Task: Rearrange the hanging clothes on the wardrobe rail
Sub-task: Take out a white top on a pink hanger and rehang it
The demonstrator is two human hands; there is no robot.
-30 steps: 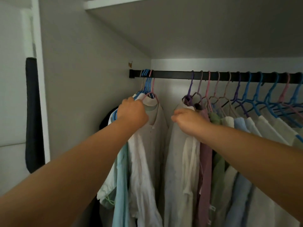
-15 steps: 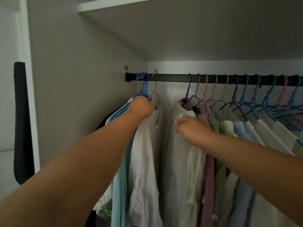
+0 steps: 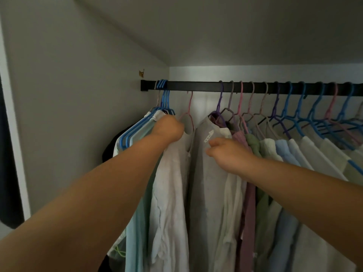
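Rail: black metal wardrobe rail (image 3: 198, 87) running across the top, carrying plastic hangers along its length.
Left hand: left hand (image 3: 169, 128) gripping the shoulder of a pale pink wrinkled shirt (image 3: 170, 185); its pink plastic hanger (image 3: 189, 107) sitting with its hook just below the rail.
Right hand: right hand (image 3: 228, 154) pinching the front of a light grey shirt (image 3: 208, 193).
Left group: blue plastic hangers (image 3: 164, 99) bunching at the rail's left end.
Right group: mauve (image 3: 248, 203), green and pale blue garments hanging close together.
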